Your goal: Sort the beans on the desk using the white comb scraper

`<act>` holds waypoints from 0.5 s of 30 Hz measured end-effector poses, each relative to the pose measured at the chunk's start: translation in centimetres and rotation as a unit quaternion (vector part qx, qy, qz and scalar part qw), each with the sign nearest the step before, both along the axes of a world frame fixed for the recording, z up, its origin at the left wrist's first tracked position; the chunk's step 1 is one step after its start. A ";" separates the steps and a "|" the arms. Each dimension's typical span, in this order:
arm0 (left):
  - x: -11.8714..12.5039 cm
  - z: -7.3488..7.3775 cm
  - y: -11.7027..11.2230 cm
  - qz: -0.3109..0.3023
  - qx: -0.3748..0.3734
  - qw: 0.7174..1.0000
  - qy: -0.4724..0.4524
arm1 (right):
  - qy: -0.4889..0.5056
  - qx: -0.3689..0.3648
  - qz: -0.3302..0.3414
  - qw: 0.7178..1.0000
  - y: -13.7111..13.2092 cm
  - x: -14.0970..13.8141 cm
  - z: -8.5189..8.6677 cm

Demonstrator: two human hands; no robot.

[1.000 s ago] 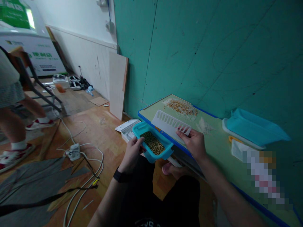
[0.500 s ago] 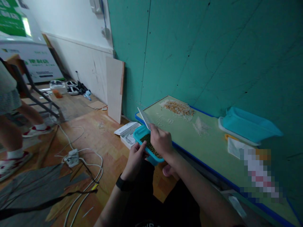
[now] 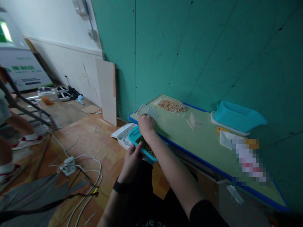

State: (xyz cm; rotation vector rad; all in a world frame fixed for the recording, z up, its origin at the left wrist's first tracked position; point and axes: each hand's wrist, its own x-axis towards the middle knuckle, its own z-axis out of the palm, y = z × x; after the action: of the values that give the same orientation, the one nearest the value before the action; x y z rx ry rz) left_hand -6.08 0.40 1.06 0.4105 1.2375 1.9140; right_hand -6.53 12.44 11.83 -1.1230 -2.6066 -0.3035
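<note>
My left hand [image 3: 131, 159] grips the near rim of a turquoise plastic tub [image 3: 133, 135], thumb over the edge. Inside the tub lie small green beans [image 3: 146, 147], partly covered by my right forearm. Closed around a flat white slotted scoop [image 3: 143, 109], my right hand [image 3: 147, 126] is over the far side of the tub, at the table's edge. The slotted face of the scoop shows, while its handle is hidden in my fist. A heap of yellowish kernels or beans [image 3: 171, 105] mixed with white grains lies on the pale green table [image 3: 201, 138], with a small white pile [image 3: 194, 122] beside it.
An empty turquoise bin [image 3: 239, 116] stands at the table's right, by the green wall [image 3: 189, 47]. An open white box [image 3: 123, 137] lies on the floor behind the tub. Cables and a power strip [image 3: 68, 165] are at left, near another person's legs [image 3: 17, 126].
My right hand has moved up and away from the tub toward the table, tilting the scoop so its slotted face shows. The view has shifted to the right. My left hand still holds the tub.
</note>
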 end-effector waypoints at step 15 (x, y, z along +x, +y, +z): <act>0.2 0.7 -0.3 -0.009 -0.003 1.000 -0.005 | 0.023 -0.033 -0.034 0.999 2.3 3.1 0.7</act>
State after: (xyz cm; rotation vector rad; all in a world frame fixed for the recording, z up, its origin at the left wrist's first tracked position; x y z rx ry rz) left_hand -5.84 0.05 1.72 0.4075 1.2301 1.8942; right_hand -3.44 14.74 12.55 -1.2275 -2.5598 -0.2049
